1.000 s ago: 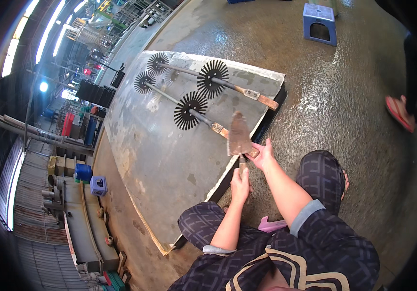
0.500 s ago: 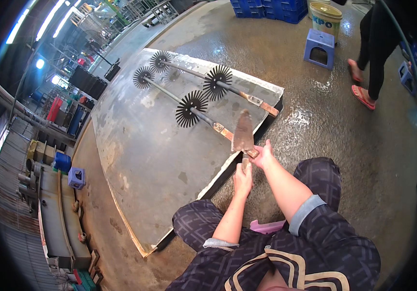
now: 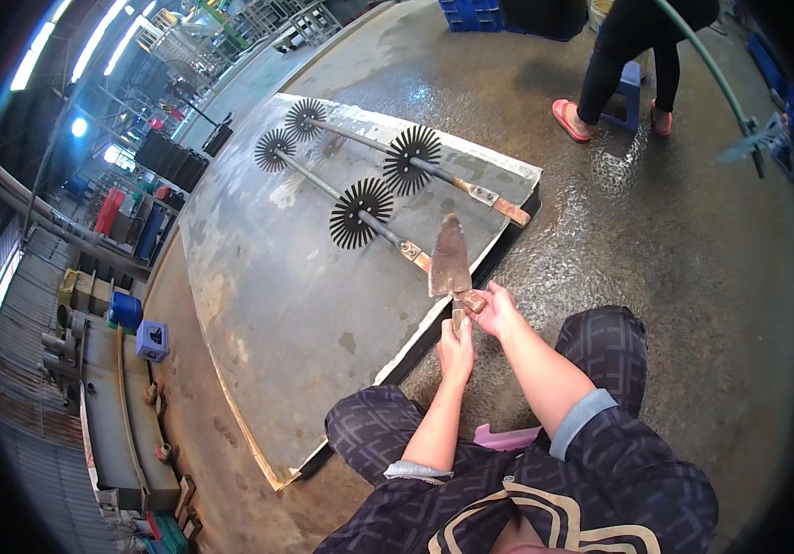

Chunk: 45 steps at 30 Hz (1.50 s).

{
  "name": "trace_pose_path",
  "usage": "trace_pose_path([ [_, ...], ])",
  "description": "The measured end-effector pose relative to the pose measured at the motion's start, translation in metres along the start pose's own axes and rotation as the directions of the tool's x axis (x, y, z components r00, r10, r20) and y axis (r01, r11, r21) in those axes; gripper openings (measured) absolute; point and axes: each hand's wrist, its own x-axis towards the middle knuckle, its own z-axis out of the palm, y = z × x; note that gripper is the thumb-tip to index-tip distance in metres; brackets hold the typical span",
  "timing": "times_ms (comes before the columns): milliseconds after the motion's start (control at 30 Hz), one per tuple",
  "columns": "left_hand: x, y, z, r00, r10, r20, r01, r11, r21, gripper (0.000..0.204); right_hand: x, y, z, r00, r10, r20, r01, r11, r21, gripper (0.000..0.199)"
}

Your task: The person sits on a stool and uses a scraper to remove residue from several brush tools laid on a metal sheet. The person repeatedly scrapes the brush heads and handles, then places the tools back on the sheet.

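I crouch at the edge of a large grey metal sheet (image 3: 268,305) that lies on the wet concrete floor. My right hand (image 3: 497,309) grips the handle of a rusty flat scraper (image 3: 450,258), its blade pointing away over the sheet's edge. Just below it, my left hand (image 3: 456,346) holds a small object; what it is cannot be made out. On the sheet lie two long rods with black spiked wheels on them, one (image 3: 365,212) near the scraper and one (image 3: 413,159) farther off.
Another person's legs in pink sandals (image 3: 571,118) stand by a blue stool (image 3: 628,92) at the top right, beside a green hose (image 3: 711,74). Blue crates (image 3: 471,14) sit at the far end. A workbench with tools (image 3: 111,397) runs along the left.
The view has swung, so the sheet and hands sit lower in the picture. The other person now stands at the stool. My hands stay together at the scraper.
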Motion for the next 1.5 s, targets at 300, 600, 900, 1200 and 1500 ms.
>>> trace_pose_path([
  [300,0.006,0.001,-0.002,0.998,-0.064,0.025,0.064,0.998,-0.018,0.027,0.018,0.000,-0.005,0.998,-0.031,-0.047,0.027,0.996,-0.088,0.027],
  [600,0.008,0.004,0.000,0.999,-0.038,0.031,0.038,0.999,0.015,0.025,0.025,0.002,-0.010,0.998,-0.041,-0.050,0.037,0.996,-0.079,0.028],
  [900,0.003,-0.014,0.000,0.999,0.021,0.032,-0.026,0.984,0.176,0.027,0.034,0.006,-0.011,0.999,-0.043,-0.032,0.043,0.999,-0.019,0.030],
  [1200,0.004,0.007,-0.004,0.999,-0.034,0.021,0.031,0.991,0.133,0.028,0.026,0.005,-0.010,0.997,-0.062,-0.055,0.058,0.996,-0.064,0.028],
  [1500,-0.004,0.014,-0.006,0.995,-0.086,0.056,0.078,0.988,0.137,0.029,0.025,0.008,-0.007,0.997,-0.043,-0.066,0.040,0.999,-0.037,0.027],
])
